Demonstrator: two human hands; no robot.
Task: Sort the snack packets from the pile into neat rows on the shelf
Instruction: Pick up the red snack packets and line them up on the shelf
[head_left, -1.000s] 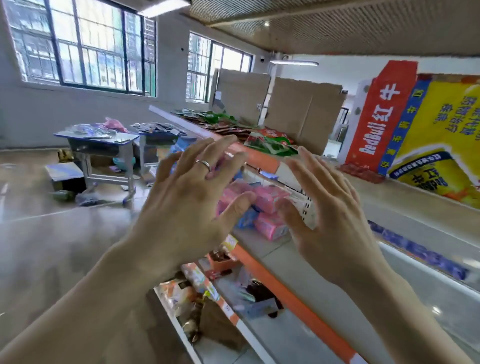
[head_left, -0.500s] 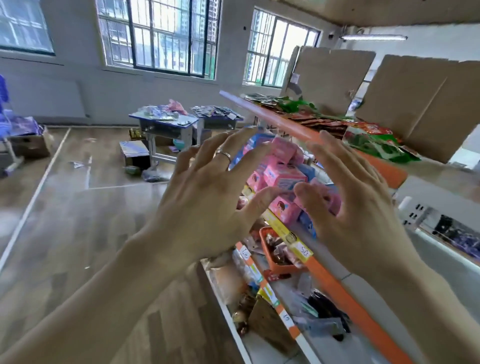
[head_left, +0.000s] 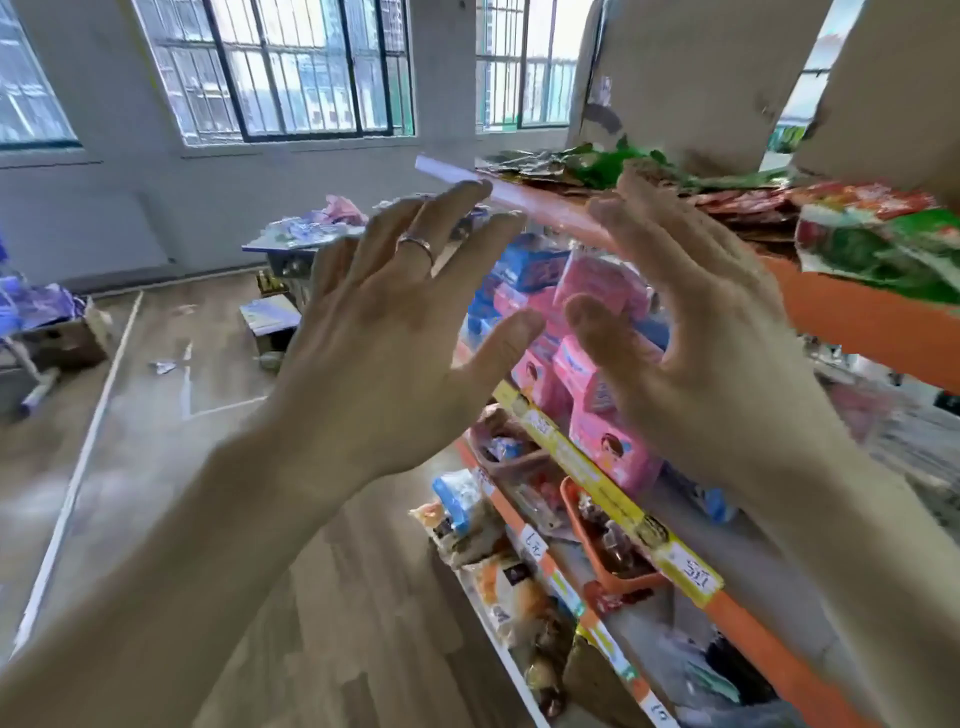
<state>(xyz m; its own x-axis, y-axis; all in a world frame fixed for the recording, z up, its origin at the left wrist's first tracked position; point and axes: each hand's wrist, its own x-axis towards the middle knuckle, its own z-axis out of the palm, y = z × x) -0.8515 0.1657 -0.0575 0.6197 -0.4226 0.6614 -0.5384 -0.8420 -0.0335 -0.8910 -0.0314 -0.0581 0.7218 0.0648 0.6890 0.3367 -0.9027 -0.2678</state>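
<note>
L hand, R hand spread, empty — orange-edged shelf, pink packets; wood floor, barred windows.

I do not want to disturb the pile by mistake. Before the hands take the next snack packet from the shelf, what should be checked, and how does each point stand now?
1. Left hand free: ok, fingers spread, holding nothing.
2. Right hand free: ok, fingers spread, holding nothing.
3. Pink packets in neat rows: not ok, they lie heaped and tilted.
4. Blue packets kept apart from the pink ones: not ok, they sit in the same pile, behind.
5. Free room on the shelf for a new row: cannot tell, the right arm covers much of it.
</note>
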